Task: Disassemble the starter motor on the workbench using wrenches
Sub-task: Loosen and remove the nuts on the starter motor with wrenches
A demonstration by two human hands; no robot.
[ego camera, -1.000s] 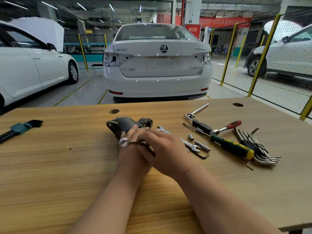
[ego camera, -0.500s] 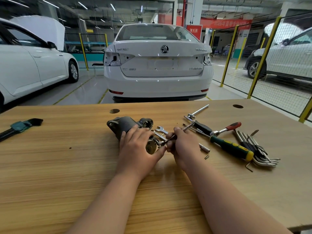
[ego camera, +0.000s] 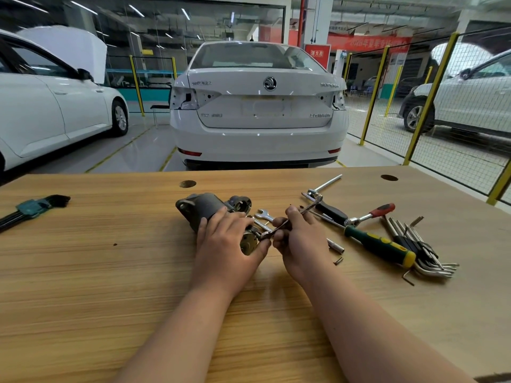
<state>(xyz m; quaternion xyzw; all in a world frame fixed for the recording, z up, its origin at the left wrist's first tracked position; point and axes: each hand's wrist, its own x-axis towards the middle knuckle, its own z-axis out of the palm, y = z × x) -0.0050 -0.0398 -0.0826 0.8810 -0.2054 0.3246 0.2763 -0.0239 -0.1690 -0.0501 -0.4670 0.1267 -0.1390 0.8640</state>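
Clearly, the starter (ego camera: pixel 206 207) is lying on its side near the middle of the bench (ego camera: pixel 83 272), pinned under the left hand (ego camera: pixel 226 244), whose palm and curled fingers are pressed over its near end. A slim wrench (ego camera: pixel 287 222) is pinched shut in the right hand (ego camera: pixel 297 241), its near jaw set at a small fastener on the brass-coloured end cap (ego camera: pixel 249 244); whether the jaw is fully seated cannot be told. A slip is the main risk: a half-seated jaw could round the fastener or jump off, and the left thumb, just beside it, would be struck. The round body could also roll if the hold is eased. A freed fastener could be lost among the loose bits (ego camera: pixel 336 246) near the right hand. A spare spanner (ego camera: pixel 264 214), a ratchet (ego camera: pixel 370 215), a screwdriver (ego camera: pixel 380 246) and hex keys (ego camera: pixel 423 252) are lying to the right. On the car (ego camera: pixel 258 111) behind, the Skoda badge and "SUPERB" can be read; the smaller boot lettering, red sign and banner are too blurred.
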